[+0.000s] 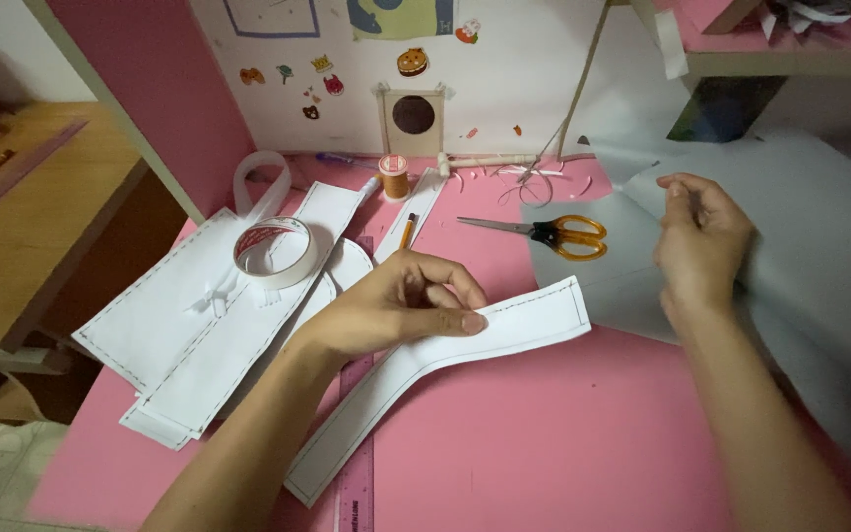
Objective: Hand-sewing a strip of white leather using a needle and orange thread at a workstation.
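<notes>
Head view. Left hand (401,305) pinches a curved white paper pattern piece (445,369) with a dashed border, fingers (465,320) closed on its upper edge, thumb on top. The piece lies on the pink surface (563,433), just below and left of the orange-handled scissors (554,233), and crosses over a purple ruler (355,463).

Right hand (701,246), to the right of the scissors, grips a large grey sheet (819,256), fingers curled narrow on its edge; the sheet spreads right and down from the scissors and partly under them.

Left of the scissors: a white tape roll (276,251) sits on a stack of more white pattern pieces (199,325) with dashed edges. Up-left of the scissors stands an orange thread spool (394,177), with a pencil (407,231) below it. Thin paper scraps (524,177) lie just above the scissors.

Behind the scissors, a white wall (524,79) carries small coloured stickers (322,89) and a taped square card with a dark round centre (413,116). Blue-and-yellow paper shapes (401,18) hang at the top edge. Far left of the scissors is a wooden desk (32,236); up-right of them, a pink shelf (790,44).
</notes>
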